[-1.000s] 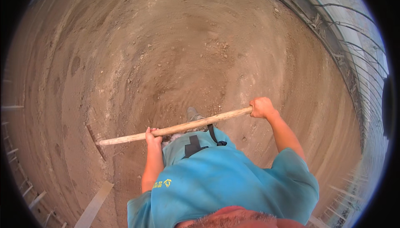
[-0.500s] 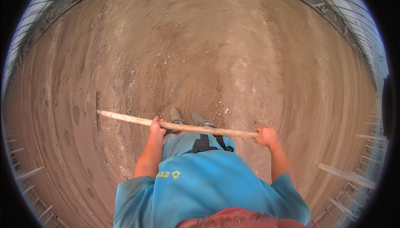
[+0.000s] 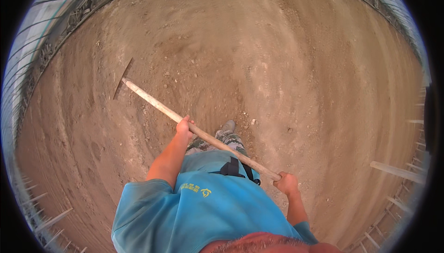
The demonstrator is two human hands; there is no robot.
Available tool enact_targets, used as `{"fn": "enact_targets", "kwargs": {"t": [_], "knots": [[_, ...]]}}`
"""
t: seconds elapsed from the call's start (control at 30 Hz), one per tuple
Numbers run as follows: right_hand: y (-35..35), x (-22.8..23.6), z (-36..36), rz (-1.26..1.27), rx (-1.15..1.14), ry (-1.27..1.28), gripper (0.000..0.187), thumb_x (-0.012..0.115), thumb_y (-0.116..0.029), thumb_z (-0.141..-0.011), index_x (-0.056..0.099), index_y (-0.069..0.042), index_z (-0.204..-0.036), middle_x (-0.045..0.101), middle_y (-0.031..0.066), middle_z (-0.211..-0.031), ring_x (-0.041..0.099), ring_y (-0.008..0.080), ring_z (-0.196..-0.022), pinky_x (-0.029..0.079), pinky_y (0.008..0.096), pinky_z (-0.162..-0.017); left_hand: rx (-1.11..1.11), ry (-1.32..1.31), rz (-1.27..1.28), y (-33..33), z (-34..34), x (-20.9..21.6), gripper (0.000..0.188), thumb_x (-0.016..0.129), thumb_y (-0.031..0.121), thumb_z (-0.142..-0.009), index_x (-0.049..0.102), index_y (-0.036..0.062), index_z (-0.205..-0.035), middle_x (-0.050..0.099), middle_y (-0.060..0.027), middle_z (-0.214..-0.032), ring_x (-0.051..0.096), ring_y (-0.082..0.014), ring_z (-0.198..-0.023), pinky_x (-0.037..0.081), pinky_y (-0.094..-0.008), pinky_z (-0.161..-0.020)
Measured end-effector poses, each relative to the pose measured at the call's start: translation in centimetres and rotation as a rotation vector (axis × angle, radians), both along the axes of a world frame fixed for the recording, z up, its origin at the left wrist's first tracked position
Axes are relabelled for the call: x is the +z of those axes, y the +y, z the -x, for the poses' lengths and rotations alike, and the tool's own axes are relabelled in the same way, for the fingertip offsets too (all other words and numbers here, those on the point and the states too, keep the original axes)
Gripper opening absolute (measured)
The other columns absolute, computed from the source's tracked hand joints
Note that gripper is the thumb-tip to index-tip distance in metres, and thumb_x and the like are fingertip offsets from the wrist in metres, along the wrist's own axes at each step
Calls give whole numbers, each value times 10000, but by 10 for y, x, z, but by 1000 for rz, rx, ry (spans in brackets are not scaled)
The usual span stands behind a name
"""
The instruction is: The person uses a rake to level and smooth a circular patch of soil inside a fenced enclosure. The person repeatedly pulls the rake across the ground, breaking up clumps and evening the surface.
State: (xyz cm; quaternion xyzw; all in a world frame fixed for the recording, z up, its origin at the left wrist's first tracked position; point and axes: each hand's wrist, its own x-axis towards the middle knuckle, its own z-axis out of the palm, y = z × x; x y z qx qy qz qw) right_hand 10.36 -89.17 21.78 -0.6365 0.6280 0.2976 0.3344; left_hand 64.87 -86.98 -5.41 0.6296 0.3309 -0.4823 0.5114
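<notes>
A rake (image 3: 159, 107) with a pale wooden handle slants across the front of my body. Its dark, narrow crosswise head (image 3: 123, 78) is at the far left end, over the brown soil; whether it touches the ground I cannot tell. Partway along the handle, my left hand (image 3: 185, 126) is closed round the wood. My right hand (image 3: 286, 183) grips the near end of the handle, lower and to the right beside my hip.
Loose brown soil (image 3: 291, 82) with small clods and stones spreads all around. One shoe (image 3: 228, 125) shows below the handle. A low wall with thin curved ribs (image 3: 44, 33) runs along the left, and wooden slats (image 3: 397, 171) stick out at the right edge.
The rake's head has swung forward and its handle now slants more steeply. My left hand has moved slightly forward and right, my right hand back toward my body.
</notes>
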Motion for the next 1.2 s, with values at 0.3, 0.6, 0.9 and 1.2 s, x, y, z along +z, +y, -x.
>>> {"fn": "enact_targets", "kwargs": {"t": [0.3,0.6,0.9,1.2], "knots": [[39,9,84,-32,-250,62,316,821,-328,-811,813,-86,-1015,811,190,-935,790,420,-922,636,493,-850,-265,300,28,-98,186,-21,221,721,206,-1094,592,59,-990,606,-107,-832,635,-284,-743,605,-502,-694],[215,21,224,-298,-586,361,301,885,-348,-787,795,-117,-958,818,180,-924,806,413,-912,650,529,-842,-652,690,-188,-53,372,-78,96,713,200,-1067,694,108,-1045,723,-58,-991,761,-269,-928,655,-520,-871],[181,-86,72,-194,-616,328,276,851,-358,-808,780,-135,-956,819,182,-937,799,440,-884,652,553,-802,-763,281,-333,-114,313,-165,70,713,60,-1006,695,16,-955,669,-117,-810,703,-279,-714,611,-492,-663],[0,-218,-104,-264,-597,230,349,831,-391,-855,776,-114,-1060,819,209,-1025,790,451,-983,639,569,-847,-822,99,-225,-308,121,-257,202,744,94,-1035,644,39,-870,627,-92,-767,653,-262,-659,587,-478,-638]]}}
